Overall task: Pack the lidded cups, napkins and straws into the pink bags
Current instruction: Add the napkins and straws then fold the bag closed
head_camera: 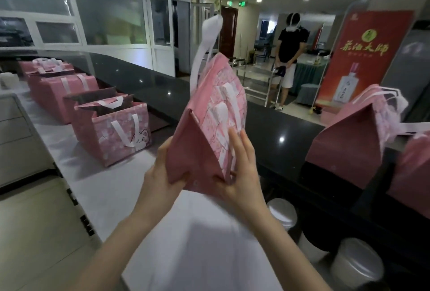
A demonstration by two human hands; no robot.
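Observation:
A folded pink bag (209, 128) with white handles is lifted in front of me, above the white counter (176, 232). My left hand (160, 174) grips its lower left corner. At the lower right, my right hand (242, 172) clasps the base, fingers spread up along the patterned side. One white handle sticks up, blurred. Two lidded cups, one (282, 212) nearer the bag and one (356, 265) at the lower right, stand under the dark ledge. I see no napkins or straws.
Opened pink bags (116, 128) stand in a row along the counter on the left. More folded pink bags (349, 141) lean on the black raised ledge (279, 132) at right. A person (288, 58) stands beyond the ledge beside a red banner (363, 58).

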